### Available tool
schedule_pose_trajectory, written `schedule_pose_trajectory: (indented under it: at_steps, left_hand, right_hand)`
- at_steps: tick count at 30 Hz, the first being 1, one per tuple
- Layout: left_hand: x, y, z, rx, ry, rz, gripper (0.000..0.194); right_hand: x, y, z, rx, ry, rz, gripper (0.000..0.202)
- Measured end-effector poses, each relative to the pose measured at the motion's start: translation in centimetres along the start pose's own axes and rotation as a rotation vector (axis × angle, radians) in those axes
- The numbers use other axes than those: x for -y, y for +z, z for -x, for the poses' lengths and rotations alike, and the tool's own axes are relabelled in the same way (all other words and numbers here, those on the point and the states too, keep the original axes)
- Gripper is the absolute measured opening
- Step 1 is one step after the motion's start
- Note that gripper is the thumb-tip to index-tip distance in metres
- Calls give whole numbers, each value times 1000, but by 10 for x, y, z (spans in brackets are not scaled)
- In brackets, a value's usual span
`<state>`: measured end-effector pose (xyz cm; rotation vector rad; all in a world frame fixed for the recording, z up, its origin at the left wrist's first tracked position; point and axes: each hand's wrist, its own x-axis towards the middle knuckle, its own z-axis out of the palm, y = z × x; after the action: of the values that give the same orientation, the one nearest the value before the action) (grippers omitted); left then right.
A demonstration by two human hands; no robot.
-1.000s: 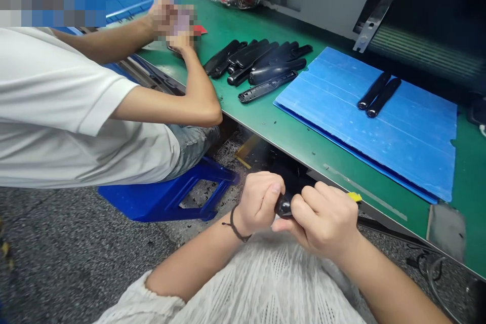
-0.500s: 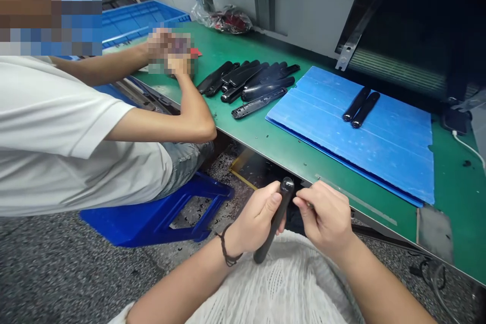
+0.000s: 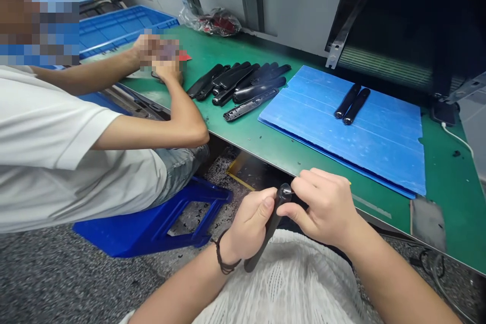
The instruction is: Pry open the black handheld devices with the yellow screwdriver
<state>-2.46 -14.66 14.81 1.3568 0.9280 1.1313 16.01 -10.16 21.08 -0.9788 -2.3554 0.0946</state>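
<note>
A long, black plastic handle-like piece (image 3: 271, 230) with a glossy rounded end is gripped in my left hand (image 3: 248, 224), tilted over my lap with its glossy end up. My right hand (image 3: 322, 207) is curled at that upper end, thumb and fingers meeting the piece's edge. Whatever may lie between those right fingers is too small or hidden to make out. On the blue sheet (image 3: 304, 106) ahead lie two similar black pieces (image 3: 352, 105), side by side. A pile of several more black pieces (image 3: 237, 81) rests on the green table to the left.
The green table (image 3: 228, 129) runs across in front of me. A co-worker in a white shirt (image 3: 45, 136) sits at my left on a blue stool (image 3: 140, 223). Farther back are a blue crate (image 3: 125, 25), a plastic bag (image 3: 218, 23) and a phone (image 3: 443, 113) with a white cable.
My right hand has moved left onto the upper end of the black piece, its thumb now against it. The whole view has shifted slightly; my left hand keeps its hold.
</note>
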Motion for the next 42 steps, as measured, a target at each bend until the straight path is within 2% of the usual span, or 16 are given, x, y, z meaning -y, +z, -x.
schedule_pose_trajectory:
  at_steps: [6, 9, 12, 20, 24, 28, 32, 37, 42]
  left_hand:
    - [1, 9, -3, -66, -39, 115, 52]
    - [-2, 13, -7, -104, -76, 165, 52]
    - [-6, 14, -13, -154, -76, 173, 56]
    - [-9, 12, -30, -313, -207, 319, 62]
    - [-12, 15, -38, -339, -205, 382, 63]
    - [-13, 15, -45, -369, -213, 354, 63]
    - [-15, 8, -52, -407, -211, 374, 64]
    - [-21, -3, -61, -494, -246, 486, 61]
    - [-24, -12, -64, -627, -314, 634, 50]
  right_hand:
    - [1, 11, 6, -178, -47, 225, 58]
    - [4, 19, 11, -193, -44, 254, 57]
    - [8, 26, 16, -170, -45, 230, 60]
    - [20, 38, 32, -39, -35, 130, 64]
    - [22, 41, 38, -10, -26, 97, 61]
    - [26, 42, 41, 3, -21, 78, 56]
    - [31, 43, 46, 59, -42, 56, 55]
    - [38, 45, 51, 146, -47, 7, 69]
    - [43, 46, 49, 158, -90, 50, 59]
